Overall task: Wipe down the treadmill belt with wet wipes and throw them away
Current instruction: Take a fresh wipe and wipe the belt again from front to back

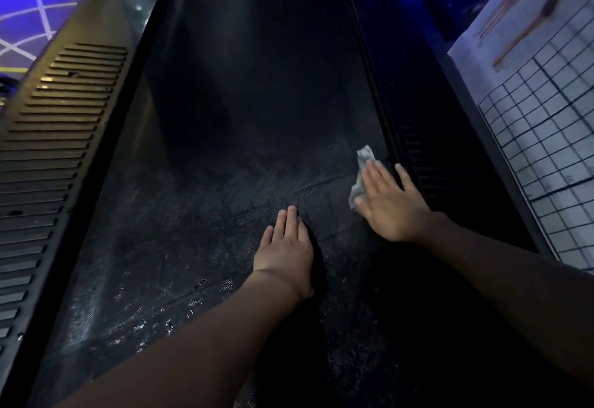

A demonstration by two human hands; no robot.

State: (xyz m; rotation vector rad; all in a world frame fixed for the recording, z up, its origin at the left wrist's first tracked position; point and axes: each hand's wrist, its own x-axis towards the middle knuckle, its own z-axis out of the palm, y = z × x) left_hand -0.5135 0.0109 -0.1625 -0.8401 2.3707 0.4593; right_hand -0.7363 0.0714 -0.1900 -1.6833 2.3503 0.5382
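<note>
Your right hand (pixel 390 203) lies flat with fingers spread, pressing a crumpled grey wet wipe (pixel 360 179) onto the treadmill belt (pixel 225 156) — the wipe shows past your fingertips, close to the belt's right edge. Your left hand (pixel 286 248) rests flat on the belt, fingers straight and together, holding nothing — wet streaks glisten beside your left forearm.

Your view is dim, violet glow upper left, wet glints on black textured treadmill belt (pixel 144 327), white gridded poster (pixel 546 156) blurred.
</note>
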